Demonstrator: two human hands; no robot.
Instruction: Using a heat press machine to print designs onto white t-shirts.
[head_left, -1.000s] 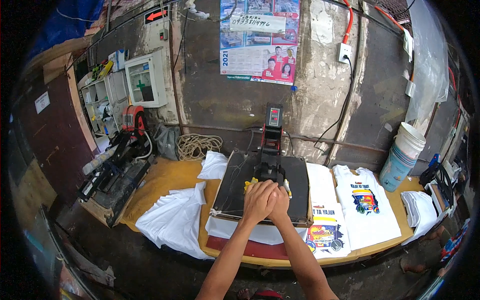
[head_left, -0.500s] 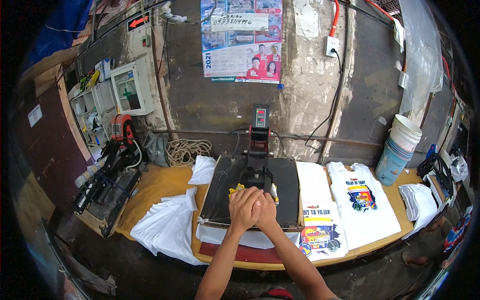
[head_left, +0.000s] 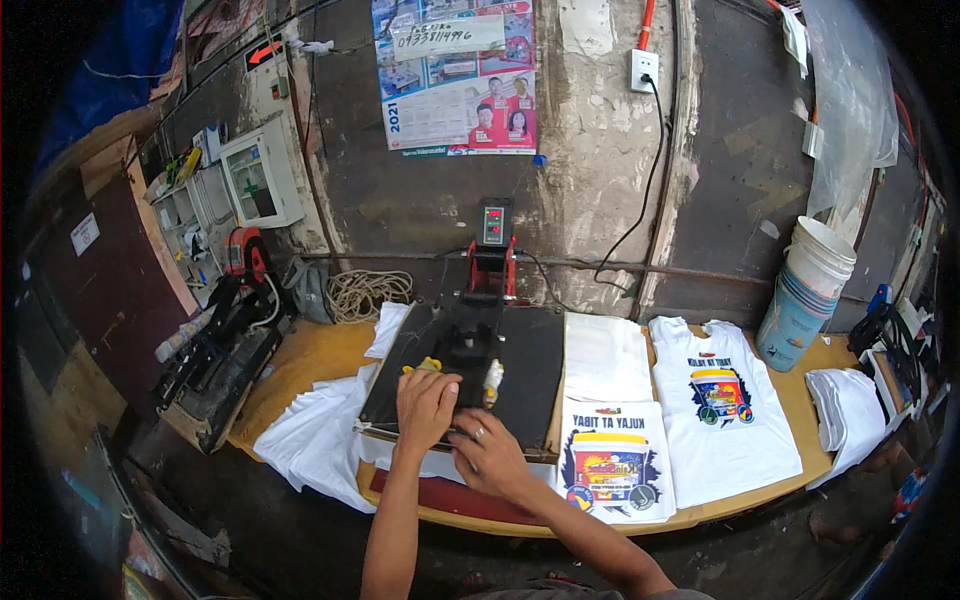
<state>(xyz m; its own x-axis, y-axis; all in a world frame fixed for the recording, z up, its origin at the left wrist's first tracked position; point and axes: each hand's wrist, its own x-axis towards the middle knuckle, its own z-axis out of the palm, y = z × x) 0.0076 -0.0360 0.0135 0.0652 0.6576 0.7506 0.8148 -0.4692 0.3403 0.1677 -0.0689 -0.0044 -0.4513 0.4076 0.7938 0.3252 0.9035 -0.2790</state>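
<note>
My left hand [head_left: 428, 405] is wrapped over the yellow-padded handle [head_left: 424, 364] on the black heat press [head_left: 530, 370]. My right hand [head_left: 485, 450] is apart from it, slightly blurred, at the front edge of the press with loosely curled fingers holding nothing; the handle's white-padded part [head_left: 492, 382] is above it. The press's small display [head_left: 494, 220] shows red digits. To the right lie a printed transfer sheet [head_left: 610, 470] with mirrored graphics, white sheets [head_left: 600, 355] and a white printed shirt [head_left: 720, 445].
A second press [head_left: 220, 370] stands left. Loose white cloth [head_left: 305, 430] and folded cloth [head_left: 840, 410] lie on the yellow-topped table [head_left: 275, 355]. Stacked buckets [head_left: 800, 295] and coiled rope [head_left: 365, 292] are against the wall, below a power outlet [head_left: 644, 70].
My hands were clasped together on the handle. The right one has let go and dropped toward me; the left stays on the handle. The view has shifted, so the press appears farther left.
</note>
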